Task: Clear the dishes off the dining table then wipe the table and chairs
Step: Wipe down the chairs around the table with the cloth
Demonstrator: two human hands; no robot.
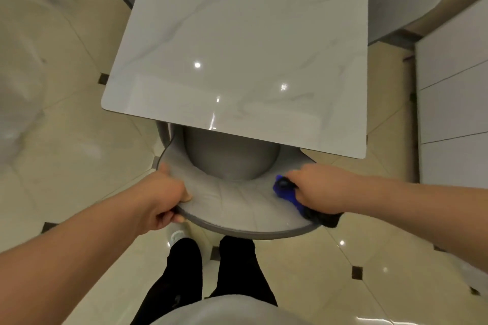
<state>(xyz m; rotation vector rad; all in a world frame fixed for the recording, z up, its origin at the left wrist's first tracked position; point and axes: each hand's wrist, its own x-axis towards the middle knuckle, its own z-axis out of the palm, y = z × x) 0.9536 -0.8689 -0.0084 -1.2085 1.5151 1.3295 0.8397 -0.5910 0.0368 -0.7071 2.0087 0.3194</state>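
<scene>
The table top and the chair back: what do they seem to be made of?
Table top: probably polished marble or a marble-look slab; white with grey veins, mirror-like light spots. Chair back: apparently grey leather or leatherette, matte, with stitched seams; which one cannot be told.

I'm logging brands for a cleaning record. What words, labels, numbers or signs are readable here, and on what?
None: no readable text anywhere.
Table: bare marble pattern, no label.
Chair: plain grey, no tag showing.
Cloth under the right hand: blue, no print visible.
Cabinet: plain white fronts.

Bare forearms, black trousers point(237, 266), a grey shoe point(176, 235).
</scene>
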